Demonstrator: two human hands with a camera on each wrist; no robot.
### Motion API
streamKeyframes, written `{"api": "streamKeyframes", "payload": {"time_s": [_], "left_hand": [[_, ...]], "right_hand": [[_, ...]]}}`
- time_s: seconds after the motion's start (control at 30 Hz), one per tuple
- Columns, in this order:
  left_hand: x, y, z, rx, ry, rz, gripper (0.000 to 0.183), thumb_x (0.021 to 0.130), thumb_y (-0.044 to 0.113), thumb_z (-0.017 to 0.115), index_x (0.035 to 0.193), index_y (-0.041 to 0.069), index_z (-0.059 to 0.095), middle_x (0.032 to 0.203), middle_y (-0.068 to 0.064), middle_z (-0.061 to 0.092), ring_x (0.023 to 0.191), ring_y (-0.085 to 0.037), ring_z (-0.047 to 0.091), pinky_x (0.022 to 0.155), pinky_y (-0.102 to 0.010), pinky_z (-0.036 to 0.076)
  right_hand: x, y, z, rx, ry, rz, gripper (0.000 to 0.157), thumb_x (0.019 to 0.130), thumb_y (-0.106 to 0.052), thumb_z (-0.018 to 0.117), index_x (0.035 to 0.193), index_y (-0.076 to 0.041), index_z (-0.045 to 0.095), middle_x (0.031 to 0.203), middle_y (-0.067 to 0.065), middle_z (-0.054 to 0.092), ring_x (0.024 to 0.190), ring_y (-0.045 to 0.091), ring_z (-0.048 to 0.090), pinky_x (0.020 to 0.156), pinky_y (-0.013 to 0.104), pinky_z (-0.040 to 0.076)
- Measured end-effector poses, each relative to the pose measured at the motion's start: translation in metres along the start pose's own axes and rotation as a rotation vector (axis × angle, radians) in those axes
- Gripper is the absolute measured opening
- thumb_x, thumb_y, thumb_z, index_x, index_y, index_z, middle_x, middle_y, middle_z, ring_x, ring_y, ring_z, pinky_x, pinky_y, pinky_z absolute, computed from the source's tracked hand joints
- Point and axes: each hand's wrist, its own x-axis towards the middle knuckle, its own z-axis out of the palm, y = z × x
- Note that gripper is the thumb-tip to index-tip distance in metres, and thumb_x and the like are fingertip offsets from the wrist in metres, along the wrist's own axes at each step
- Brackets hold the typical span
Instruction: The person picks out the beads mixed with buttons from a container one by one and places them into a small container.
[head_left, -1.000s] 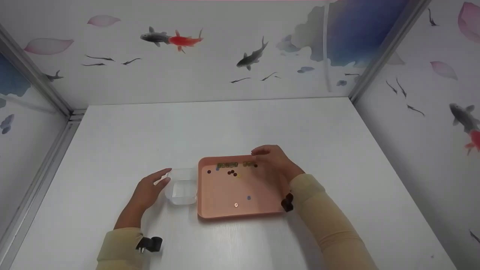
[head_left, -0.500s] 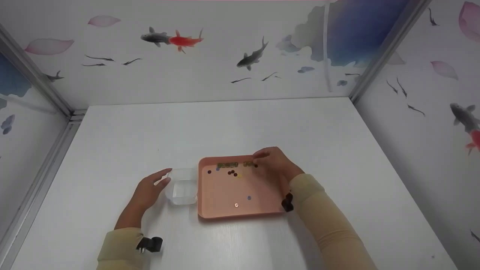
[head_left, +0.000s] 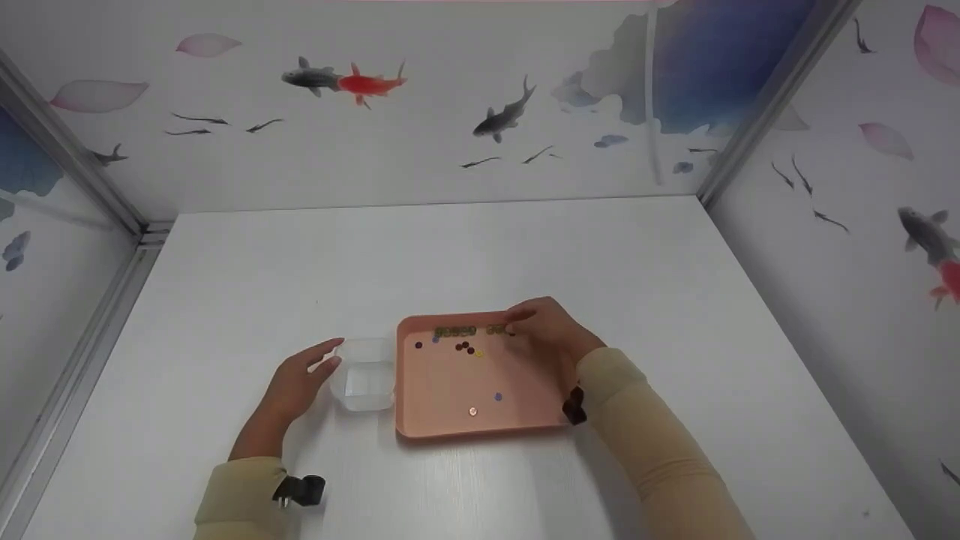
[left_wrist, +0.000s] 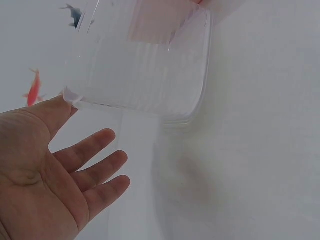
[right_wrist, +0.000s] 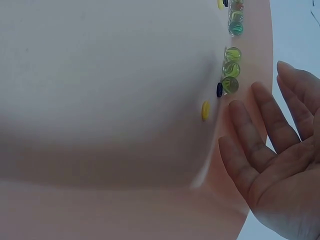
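My left hand (head_left: 300, 379) touches the left side of a clear plastic box (head_left: 367, 386) standing against the tray. In the left wrist view, a fingertip meets the corner of the box (left_wrist: 145, 65) while several fingers (left_wrist: 102, 167) spread apart. My right hand (head_left: 551, 322) is over the far right part of a pink tray (head_left: 442, 382), its fingertips by the end of a row of glass marbles (head_left: 456, 331). The right wrist view shows relaxed, spread fingers (right_wrist: 250, 135) beside green-yellow marbles (right_wrist: 232, 69), a dark disc (right_wrist: 219, 90) and a yellow disc (right_wrist: 205, 110).
Dark red discs (head_left: 465, 347), a yellow disc (head_left: 479, 352), a blue disc (head_left: 498, 397) and a pale ring-like disc (head_left: 472, 411) lie in the tray. A white table (head_left: 420, 255) carries everything, with printed wall panels (head_left: 420, 157) behind it and at both sides.
My right hand has shifted slightly toward me, its fingertips now overlapping the dark disc at the end of the marble row. The left hand, box and tray stay in place.
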Motion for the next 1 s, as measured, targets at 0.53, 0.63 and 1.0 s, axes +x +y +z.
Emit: {"api": "streamKeyframes", "payload": {"time_s": [0.53,0.63,1.0], "left_hand": [[0.0011,-0.0018,0.0005,0.02,-0.003,-0.016,0.052,0.101,0.042,0.045,0.146,0.015,0.044,0.15,-0.02,0.038,0.138,-0.043,0.032,0.112,-0.06,0.026],[0.001,-0.001,0.0008,0.019,-0.003,-0.019,0.048,0.102,0.036,0.046,0.146,0.015,0.044,0.15,-0.019,0.038,0.138,-0.043,0.032,0.112,-0.06,0.025],[0.0004,-0.0016,0.0001,-0.022,-0.007,-0.021,0.046,0.102,0.031,0.048,0.146,0.015,0.044,0.15,-0.02,0.038,0.138,-0.044,0.032,0.111,-0.061,0.026]], "right_hand": [[0.0023,-0.0016,0.0035,-0.033,-0.006,0.079,0.032,0.085,-0.004,0.069,0.114,-0.015,0.073,0.116,0.005,0.068,0.116,0.025,0.057,0.107,0.045,0.04],[0.0029,-0.0009,0.0033,-0.036,-0.009,0.079,0.034,0.083,-0.003,0.069,0.115,-0.015,0.072,0.117,0.005,0.067,0.116,0.025,0.057,0.107,0.045,0.04],[0.0007,-0.0039,0.0033,-0.145,-0.03,-0.018,0.029,0.087,0.0,0.065,0.114,-0.007,0.072,0.117,0.01,0.067,0.116,0.027,0.057,0.102,0.043,0.045]]}}
